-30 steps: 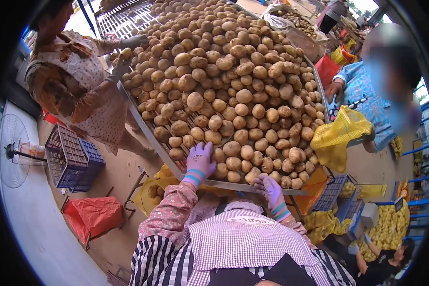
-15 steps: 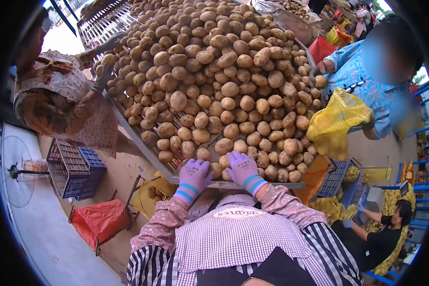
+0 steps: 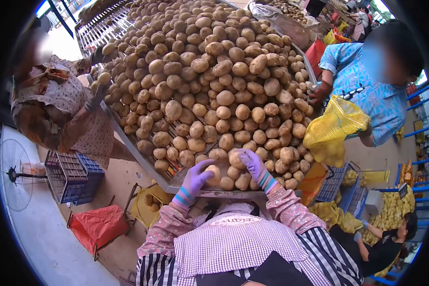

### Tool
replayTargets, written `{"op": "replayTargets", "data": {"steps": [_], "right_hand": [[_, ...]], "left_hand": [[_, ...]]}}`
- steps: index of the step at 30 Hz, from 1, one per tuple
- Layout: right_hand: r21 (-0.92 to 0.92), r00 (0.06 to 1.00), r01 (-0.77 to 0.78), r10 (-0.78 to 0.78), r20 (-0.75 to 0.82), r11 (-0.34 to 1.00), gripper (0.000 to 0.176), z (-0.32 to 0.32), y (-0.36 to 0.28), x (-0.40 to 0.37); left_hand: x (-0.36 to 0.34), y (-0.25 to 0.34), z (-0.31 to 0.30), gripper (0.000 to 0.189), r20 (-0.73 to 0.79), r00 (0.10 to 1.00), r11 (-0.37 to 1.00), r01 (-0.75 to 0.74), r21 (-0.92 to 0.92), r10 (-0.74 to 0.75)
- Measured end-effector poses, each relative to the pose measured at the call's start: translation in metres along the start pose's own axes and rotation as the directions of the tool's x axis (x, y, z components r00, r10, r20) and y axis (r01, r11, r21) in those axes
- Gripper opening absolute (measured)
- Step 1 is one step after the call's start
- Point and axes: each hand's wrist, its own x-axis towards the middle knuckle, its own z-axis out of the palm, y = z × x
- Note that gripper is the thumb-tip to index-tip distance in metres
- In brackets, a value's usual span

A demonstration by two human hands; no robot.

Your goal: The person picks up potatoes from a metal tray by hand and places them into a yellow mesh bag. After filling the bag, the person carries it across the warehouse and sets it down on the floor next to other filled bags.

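A big heap of brown potatoes (image 3: 195, 71) covers the slatted metal sorting table (image 3: 209, 193). At its near edge my left hand (image 3: 194, 181), in a purple glove, curls round a pale potato (image 3: 214, 175) with thumb and fingers. My right hand (image 3: 253, 165), gloved the same way, grips another potato (image 3: 236, 159) from its right side. The two hands are a short way apart, and several loose potatoes lie between and beyond them.
Co-workers stand left (image 3: 57, 105) and right (image 3: 362, 86) of the table; the right one has a yellow mesh sack (image 3: 333, 131). Crates (image 3: 74, 176), a red sack (image 3: 97, 226), a yellow sack (image 3: 150, 202) and a fan (image 3: 15, 174) stand at left. Another person (image 3: 381, 243) sits lower right.
Both hands have lifted off the potatoes at the table's edge and turned inward, each now round a potato. The left co-worker's hands now hold potatoes; the right co-worker's hand has moved lower.
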Motion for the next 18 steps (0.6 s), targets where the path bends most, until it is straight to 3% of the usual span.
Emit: {"op": "replayTargets", "data": {"steps": [1, 2, 3, 4, 6, 7, 10, 11, 12, 14, 15, 16, 17, 18], "right_hand": [[-0.098, 0.997, -0.035, 0.029, -0.066, 0.995, 0.045, 0.005, -0.009, 0.001], [-0.195, 0.99, -0.073, 0.048, -0.131, 0.978, 0.047, 0.012, -0.024, 0.002], [-0.413, 0.995, -0.066, 0.029, -0.094, 0.908, 0.049, 0.025, -0.054, 0.002], [-0.489, 0.994, 0.1, -0.107, 0.013, 0.867, 0.05, 0.034, -0.062, 0.001], [-0.525, 0.932, 0.346, -0.222, 0.285, 0.778, 0.048, 0.042, -0.074, 0.009], [-0.46, 0.943, 0.302, -0.189, 0.276, 0.835, 0.042, 0.046, -0.081, 0.01], [-0.468, 0.92, 0.365, -0.233, 0.316, 0.805, 0.038, 0.031, -0.067, 0.04], [-0.652, 0.899, 0.436, -0.336, 0.281, 0.62, 0.04, 0.025, -0.059, 0.049], [-0.648, 0.896, 0.441, -0.339, 0.285, 0.621, 0.04, 0.018, -0.051, 0.059], [-0.954, 0.969, 0.237, -0.122, 0.217, 0.184, 0.053, 0.01, -0.045, 0.074], [-0.974, 0.977, 0.213, -0.027, 0.211, 0.08, 0.061, 0.012, -0.041, 0.078], [-0.973, 0.977, 0.214, -0.028, 0.213, 0.08, 0.061, 0.016, -0.043, 0.081], [-0.976, 0.976, 0.214, 0.016, 0.215, 0.049, 0.062, 0.019, -0.045, 0.082], [-0.976, 0.974, 0.216, 0.062, 0.216, 0.018, 0.063, 0.021, -0.047, 0.083]], "left_hand": [[-0.003, 0.002, -0.001, 0.07, 0.146, 0.989, 0.866, 0.099, -0.49, -0.031], [-0.004, 0.003, -0.002, 0.075, 0.28, 0.96, 0.502, 0.233, -0.833, 0.02], [-0.001, -0.003, 0.0, 0.075, 0.312, 0.946, 0.474, 0.233, -0.849, 0.093], [0.003, -0.003, 0.005, 0.075, 0.305, 0.948, 0.474, 0.228, -0.851, 0.093], [0.008, -0.004, 0.018, 0.07, 0.152, 0.978, 0.509, 0.058, -0.859, 0.145], [0.01, -0.025, 0.016, 0.071, 0.31, 0.946, 0.254, 0.278, -0.926, 0.093], [0.005, -0.038, 0.017, 0.07, 0.182, 0.959, 0.189, 0.142, -0.972, 0.216], [0.004, -0.024, 0.008, 0.076, 0.198, 0.973, 0.187, 0.174, -0.967, 0.117], [0.005, -0.015, 0.0, 0.076, 0.192, 0.975, 0.189, 0.169, -0.967, 0.115], [0.01, -0.002, -0.018, 0.069, 0.075, 0.989, 0.546, -0.006, -0.838, 0.126], [0.019, 0.006, -0.033, 0.061, -0.01, 0.996, 0.787, -0.077, -0.612, 0.09], [0.028, 0.01, -0.042, 0.061, -0.012, 0.996, 0.788, -0.078, -0.611, 0.09], [0.036, 0.014, -0.048, 0.063, -0.157, 0.979, 0.985, -0.145, -0.093, 0.129], [0.044, 0.017, -0.051, 0.064, -0.258, 0.938, 0.887, -0.096, 0.452, 0.233]]}}
